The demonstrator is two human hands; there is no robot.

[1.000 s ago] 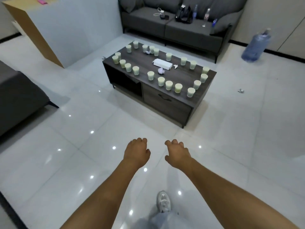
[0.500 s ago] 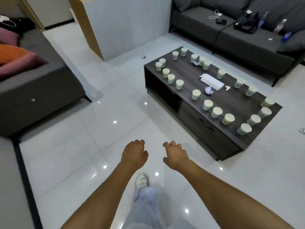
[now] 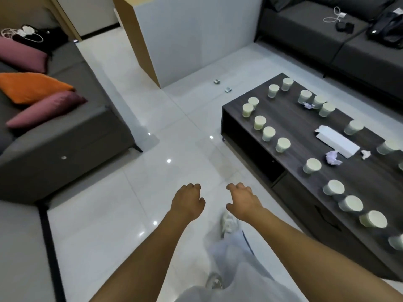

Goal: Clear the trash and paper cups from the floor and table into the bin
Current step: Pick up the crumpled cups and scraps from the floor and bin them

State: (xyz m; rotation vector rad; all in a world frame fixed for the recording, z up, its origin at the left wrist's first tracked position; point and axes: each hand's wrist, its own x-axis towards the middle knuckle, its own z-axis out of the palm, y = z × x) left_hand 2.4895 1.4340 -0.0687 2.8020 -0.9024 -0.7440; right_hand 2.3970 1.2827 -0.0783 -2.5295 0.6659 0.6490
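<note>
My left hand [image 3: 188,202] and right hand [image 3: 243,201] hang loosely curled and empty over the floor, the paper cups [image 3: 282,144] on the counter [image 3: 290,125] well beyond my right hand

Glossy tile floor [image 3: 135,214], matt dark woodgrain table [image 3: 290,118] w/ paper cups [image 3: 282,144], cloth sofa [image 3: 72,136].

You are standing in a lounge or sitting room: glossy white tiled floor [image 3: 104,214], a low dark wood-grain coffee table [image 3: 290,127] between dark grey fabric sofas [image 3: 305,33], and orange [image 3: 32,86] and mauve throw cushions [image 3: 45,107] on the grey couch [image 3: 72,144] at your left.
</note>
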